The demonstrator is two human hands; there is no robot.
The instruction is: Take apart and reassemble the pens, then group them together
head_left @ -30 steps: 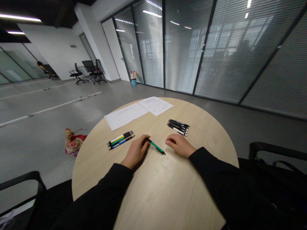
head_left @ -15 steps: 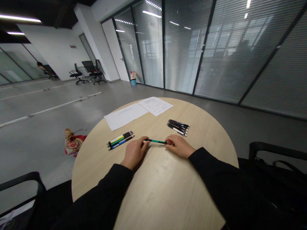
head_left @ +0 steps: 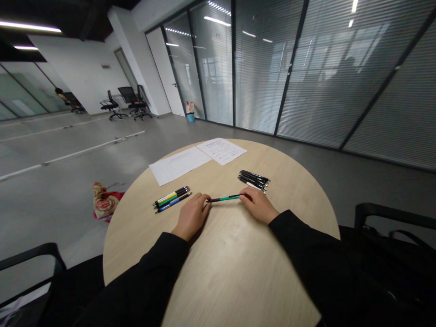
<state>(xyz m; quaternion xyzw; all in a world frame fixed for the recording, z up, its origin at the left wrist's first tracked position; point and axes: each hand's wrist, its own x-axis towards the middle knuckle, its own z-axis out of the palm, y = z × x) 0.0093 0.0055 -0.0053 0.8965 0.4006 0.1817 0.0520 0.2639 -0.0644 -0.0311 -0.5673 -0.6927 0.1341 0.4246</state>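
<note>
A green pen with black ends point(head_left: 225, 198) spans the gap between my two hands, just above or on the table. My left hand point(head_left: 193, 214) is closed, its thumb and fingertips pinching the pen's black left end. Around the right end, my right hand point(head_left: 257, 204) is closed too, and its fingers hide that tip. A thin dark strip shows along the pen beside the right fingertips; whether it is the clip I cannot tell. Left of my left hand lies a group of coloured pens point(head_left: 173, 200). Beyond my right hand is a row of black pens point(head_left: 255, 178), one with a white barrel.
Two printed sheets, a left one point(head_left: 180, 165) and a right one point(head_left: 222, 151), lie at the far side of the round wooden table point(head_left: 238, 263). Chair armrests flank me, one on the left point(head_left: 34, 252) and one on the right point(head_left: 395, 212). A patterned bag point(head_left: 105, 202) is on the floor.
My right hand has shifted slightly up and right, nearer the black pens. The pen's right end has risen with it, while my left hand stays nearly in place.
</note>
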